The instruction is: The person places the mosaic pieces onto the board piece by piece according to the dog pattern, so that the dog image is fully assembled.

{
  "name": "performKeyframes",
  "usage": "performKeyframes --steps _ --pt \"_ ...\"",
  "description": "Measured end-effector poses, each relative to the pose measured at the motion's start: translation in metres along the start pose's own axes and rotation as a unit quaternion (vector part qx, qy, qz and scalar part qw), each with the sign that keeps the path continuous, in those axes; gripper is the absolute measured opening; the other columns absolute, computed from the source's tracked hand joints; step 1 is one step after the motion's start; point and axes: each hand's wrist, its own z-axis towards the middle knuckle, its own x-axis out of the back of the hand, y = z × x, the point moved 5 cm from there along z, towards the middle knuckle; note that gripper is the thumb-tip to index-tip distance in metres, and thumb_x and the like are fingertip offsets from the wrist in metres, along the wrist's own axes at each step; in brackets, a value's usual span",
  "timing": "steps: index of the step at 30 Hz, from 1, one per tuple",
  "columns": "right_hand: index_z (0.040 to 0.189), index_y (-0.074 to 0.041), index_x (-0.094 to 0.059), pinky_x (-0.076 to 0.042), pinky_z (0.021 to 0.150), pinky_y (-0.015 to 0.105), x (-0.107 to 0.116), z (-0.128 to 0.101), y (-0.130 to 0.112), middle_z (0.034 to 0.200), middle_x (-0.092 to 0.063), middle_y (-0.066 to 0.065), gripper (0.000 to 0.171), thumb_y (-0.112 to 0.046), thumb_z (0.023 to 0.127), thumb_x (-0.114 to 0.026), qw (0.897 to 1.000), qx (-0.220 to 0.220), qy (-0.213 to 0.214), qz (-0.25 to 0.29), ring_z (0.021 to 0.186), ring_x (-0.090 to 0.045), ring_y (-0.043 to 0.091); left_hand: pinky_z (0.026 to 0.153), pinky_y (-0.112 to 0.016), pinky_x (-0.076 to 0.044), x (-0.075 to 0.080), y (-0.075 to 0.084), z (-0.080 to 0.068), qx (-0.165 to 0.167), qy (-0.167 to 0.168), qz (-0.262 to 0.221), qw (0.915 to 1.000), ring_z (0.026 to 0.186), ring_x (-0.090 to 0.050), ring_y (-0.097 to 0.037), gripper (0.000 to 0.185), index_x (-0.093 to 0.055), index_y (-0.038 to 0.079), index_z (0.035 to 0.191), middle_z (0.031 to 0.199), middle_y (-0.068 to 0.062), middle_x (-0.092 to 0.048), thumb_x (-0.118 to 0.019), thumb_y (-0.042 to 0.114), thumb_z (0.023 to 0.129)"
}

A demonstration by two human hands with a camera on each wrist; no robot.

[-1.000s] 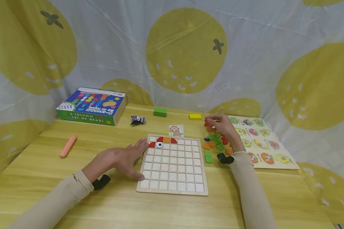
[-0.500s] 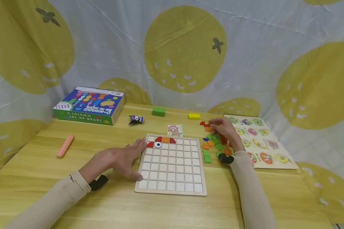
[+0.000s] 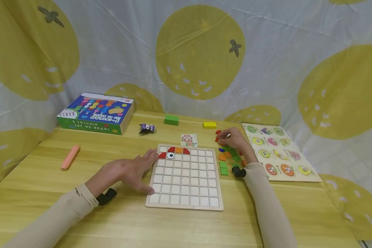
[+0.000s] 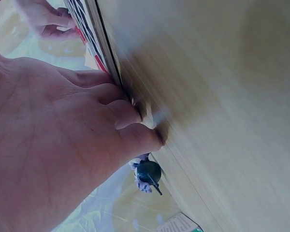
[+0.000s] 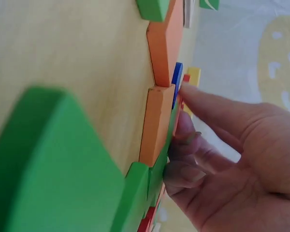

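We count one pale wooden grid board (image 3: 190, 179), seven cells by seven, holding five pieces towards eleven o'clock: three red quarter-round pieces (image 3: 186, 151), one orange square tile (image 3: 178, 150), one white eye-marked disc (image 3: 171, 155). At nine o'clock the left hand (image 3: 134, 173) rests spread along its edge; at two, the right hand (image 3: 235, 140) curls beside loose red pieces (image 3: 218, 132), and we cannot tell whether it grips one. Two brick-shaped blocks, one green (image 3: 172, 120) at twelve, one yellow (image 3: 209, 125) at one, lie on the grained wooden tabletop (image 3: 127, 225).

- Passable along the near side of the grid board (image 3: 186, 181), over tabletop (image 3: 186, 227).
- Obstructed rightward by loose tiles (image 3: 227, 154), then a fruit board (image 3: 279, 148).
- Barred at left edge by the left hand (image 3: 132, 174).
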Motion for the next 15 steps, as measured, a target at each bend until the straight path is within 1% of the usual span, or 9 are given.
performKeyframes --steps 2,6,12,15 --pt "0.108 0.001 -0.081 -0.053 0.068 0.031 -0.003 0.001 -0.003 0.099 -0.076 0.013 0.014 -0.008 0.096 -0.082 1.000 -0.002 -0.009 0.001 0.078 -0.064 0.022 0.129 -0.070 -0.011 0.000 0.001 -0.001 -0.002 0.000 -0.001 1.0000 0.166 0.003 -0.044 0.129 -0.007 0.002 0.173 0.181 -0.019 0.009 -0.086 0.057 0.086" --pt "0.101 -0.002 -0.082 -0.053 0.068 0.029 -0.007 0.003 -0.009 0.095 -0.077 0.009 0.012 -0.010 0.093 -0.086 1.000 0.002 -0.020 -0.002 0.076 -0.063 0.018 0.129 -0.071 -0.011 0.000 0.002 -0.002 -0.005 0.001 -0.004 1.0000 0.166 0.004 -0.044 0.129 -0.008 0.002 0.173 0.181 -0.020 0.008 -0.086 0.057 0.086" --pt "0.098 0.000 -0.080 -0.055 0.072 0.031 -0.012 0.001 -0.019 0.092 -0.077 0.011 0.012 -0.009 0.092 -0.086 0.998 0.025 -0.051 0.002 0.082 -0.067 0.022 0.129 -0.070 -0.011 0.000 0.002 -0.001 -0.005 0.003 -0.003 1.0000 0.166 0.004 -0.043 0.129 -0.008 0.002 0.173 0.181 -0.020 0.008 -0.086 0.057 0.086" --pt "0.097 0.000 -0.079 -0.056 0.074 0.031 -0.014 0.000 -0.023 0.093 -0.077 0.011 0.011 -0.007 0.093 -0.085 0.998 0.025 -0.063 0.003 0.082 -0.069 0.022 0.130 -0.069 -0.010 0.001 0.002 -0.001 -0.007 0.004 0.000 1.0000 0.167 0.004 -0.042 0.129 -0.008 0.001 0.172 0.181 -0.020 0.007 -0.085 0.057 0.086"
